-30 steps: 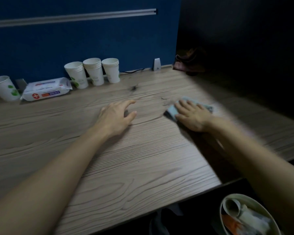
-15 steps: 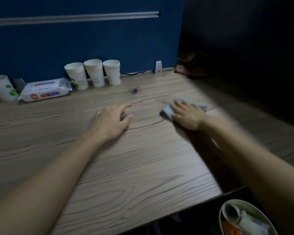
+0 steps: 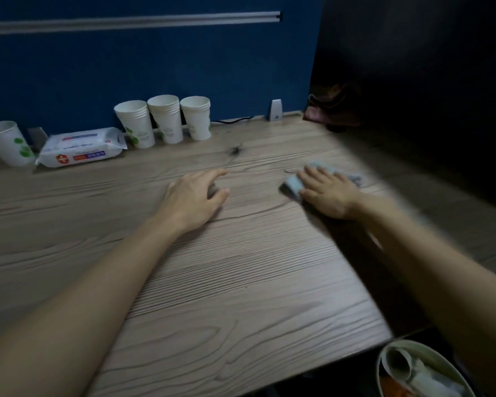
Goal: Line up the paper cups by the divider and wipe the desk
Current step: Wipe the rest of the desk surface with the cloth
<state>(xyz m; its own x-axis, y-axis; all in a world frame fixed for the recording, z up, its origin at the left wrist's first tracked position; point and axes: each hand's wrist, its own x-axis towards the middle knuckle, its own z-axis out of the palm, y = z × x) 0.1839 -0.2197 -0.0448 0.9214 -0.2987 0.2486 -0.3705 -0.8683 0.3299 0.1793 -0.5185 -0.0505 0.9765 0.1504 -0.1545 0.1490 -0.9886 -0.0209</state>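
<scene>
Three stacks of white paper cups (image 3: 166, 118) stand side by side against the blue divider (image 3: 155, 67). A single cup with green leaves (image 3: 7, 143) stands apart at the far left. My right hand (image 3: 328, 193) presses flat on a pale blue cloth (image 3: 292, 186) on the wooden desk (image 3: 241, 282); hand and cloth are blurred. My left hand (image 3: 195, 197) rests palm down on the desk, fingers apart, holding nothing.
A pack of wet wipes (image 3: 82, 147) lies between the lone cup and the stacks. A dark knot (image 3: 235, 150) marks the wood. A small metal bracket (image 3: 275, 110) and a brownish object (image 3: 331, 107) sit at the back right. A waste bin (image 3: 418, 371) stands below the desk edge.
My right hand slid the cloth a little to the left and toward the divider. My left hand stayed in place.
</scene>
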